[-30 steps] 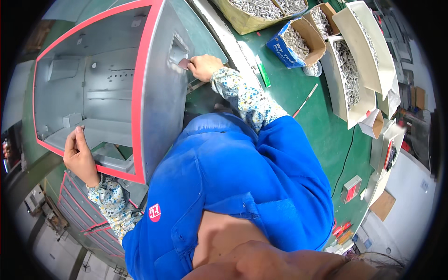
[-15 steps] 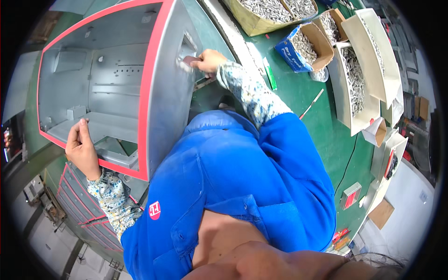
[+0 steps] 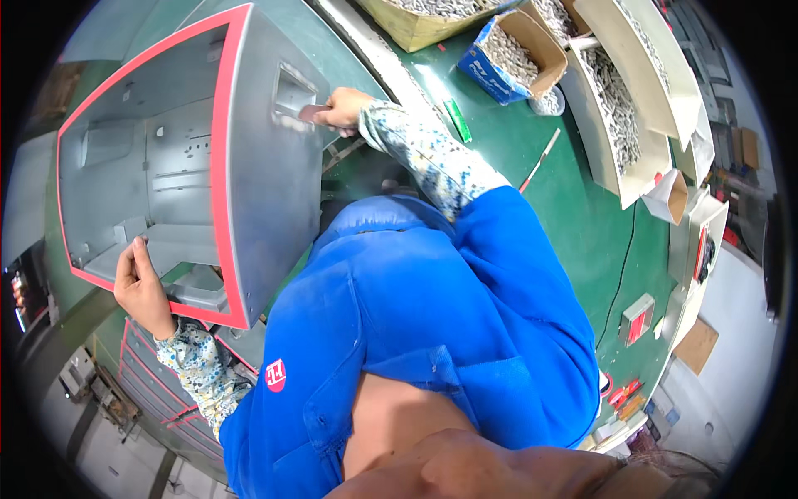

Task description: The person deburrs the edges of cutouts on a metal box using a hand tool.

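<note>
A grey metal box (image 3: 270, 183) with a pink-red front rim stands at the left, its open front showing a hollow inside with small holes. My left hand (image 3: 143, 287) is closed over the lower front rim, thumb and fingers pinching it. My right hand (image 3: 345, 111) pinches a flat reddish-brown piece of sandpaper (image 3: 312, 113) against the box's side, by the lower right corner of a rectangular cutout (image 3: 295, 90). Around this opening the surface looks paler and rubbed. The right fingertips are partly hidden behind the hand.
On the green table (image 3: 573, 241) lie a green strip (image 3: 457, 121) and a thin red-and-white tool (image 3: 540, 158). Beyond them, a blue carton (image 3: 503, 62) and white bins (image 3: 611, 116) hold many small metal parts. Red-edged panels (image 3: 154, 374) lie below the box.
The box and table things appear shifted left in the picture. My right hand with the sandpaper has slid slightly rightward relative to the cutout. My left hand keeps its hold on the rim.
</note>
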`<state>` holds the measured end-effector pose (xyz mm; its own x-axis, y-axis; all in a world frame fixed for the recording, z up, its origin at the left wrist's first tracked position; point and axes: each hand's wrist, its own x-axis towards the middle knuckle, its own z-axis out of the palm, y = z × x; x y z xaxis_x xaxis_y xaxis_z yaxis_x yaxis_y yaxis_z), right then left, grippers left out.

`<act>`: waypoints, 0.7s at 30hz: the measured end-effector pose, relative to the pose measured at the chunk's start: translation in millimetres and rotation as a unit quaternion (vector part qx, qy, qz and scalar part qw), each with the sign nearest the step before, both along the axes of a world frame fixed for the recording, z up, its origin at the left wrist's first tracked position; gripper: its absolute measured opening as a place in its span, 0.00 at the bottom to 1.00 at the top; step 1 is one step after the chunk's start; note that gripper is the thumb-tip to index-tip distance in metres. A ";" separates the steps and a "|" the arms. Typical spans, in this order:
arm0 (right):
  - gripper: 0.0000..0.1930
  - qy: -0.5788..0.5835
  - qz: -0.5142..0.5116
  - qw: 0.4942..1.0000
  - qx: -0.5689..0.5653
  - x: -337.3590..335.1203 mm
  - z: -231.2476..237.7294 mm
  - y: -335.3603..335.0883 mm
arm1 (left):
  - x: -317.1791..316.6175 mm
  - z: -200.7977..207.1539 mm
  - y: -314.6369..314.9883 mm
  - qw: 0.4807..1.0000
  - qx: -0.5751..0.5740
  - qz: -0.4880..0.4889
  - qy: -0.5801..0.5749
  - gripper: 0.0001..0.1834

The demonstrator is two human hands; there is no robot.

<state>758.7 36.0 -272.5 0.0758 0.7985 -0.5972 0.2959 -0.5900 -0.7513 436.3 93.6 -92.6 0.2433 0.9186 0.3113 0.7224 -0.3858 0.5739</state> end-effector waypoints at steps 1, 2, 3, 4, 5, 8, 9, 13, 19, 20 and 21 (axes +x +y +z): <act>0.14 -0.069 0.012 0.997 0.011 3.4 -1.2 -2.1 | 1.9 -1.0 -0.5 1.000 0.003 0.002 0.000 0.11; 0.12 -0.136 0.022 0.990 0.021 -0.8 10.0 -7.1 | 2.1 1.3 -2.1 1.000 0.008 0.000 0.002 0.11; 0.12 -0.135 0.024 0.990 0.025 -5.6 12.8 -10.5 | 3.1 2.1 -1.4 1.000 0.015 0.000 0.001 0.11; 0.09 -0.221 0.003 0.970 0.105 -11.9 12.8 -14.3 | 1.9 3.6 0.0 1.000 0.019 0.002 0.001 0.11; 0.10 -0.302 -0.016 0.935 0.183 -18.1 11.6 -17.4 | -1.5 6.2 -2.1 1.000 0.007 0.009 -0.005 0.11; 0.13 -0.302 0.004 0.893 0.334 -27.4 0.6 -21.4 | -1.6 9.4 -5.5 1.000 0.002 0.019 -0.007 0.11; 0.15 -0.300 -0.009 0.883 0.360 -33.7 -3.2 -23.9 | 0.8 7.1 -3.8 1.000 0.006 0.016 -0.007 0.11; 0.15 -0.327 0.021 0.896 0.300 -35.7 -8.2 -20.0 | 1.7 5.2 -4.2 1.000 -0.003 0.020 -0.017 0.11; 0.17 -0.053 -0.025 0.936 0.346 -22.0 15.1 -17.9 | 3.2 1.4 -1.6 1.000 -0.009 0.018 -0.009 0.10; 0.16 -0.005 -0.019 0.925 0.380 -22.1 31.2 -17.6 | 2.1 5.1 -2.5 0.999 -0.013 0.031 -0.011 0.10; 0.16 0.006 -0.031 0.920 0.390 -23.6 31.8 -16.0 | 0.7 8.6 -3.8 0.999 -0.016 0.045 -0.014 0.10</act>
<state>735.2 20.0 -240.7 0.1333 0.9788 0.1555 0.2688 0.1153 -0.9563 437.0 89.7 -84.0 0.1512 0.9462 0.2861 0.7365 -0.3009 0.6059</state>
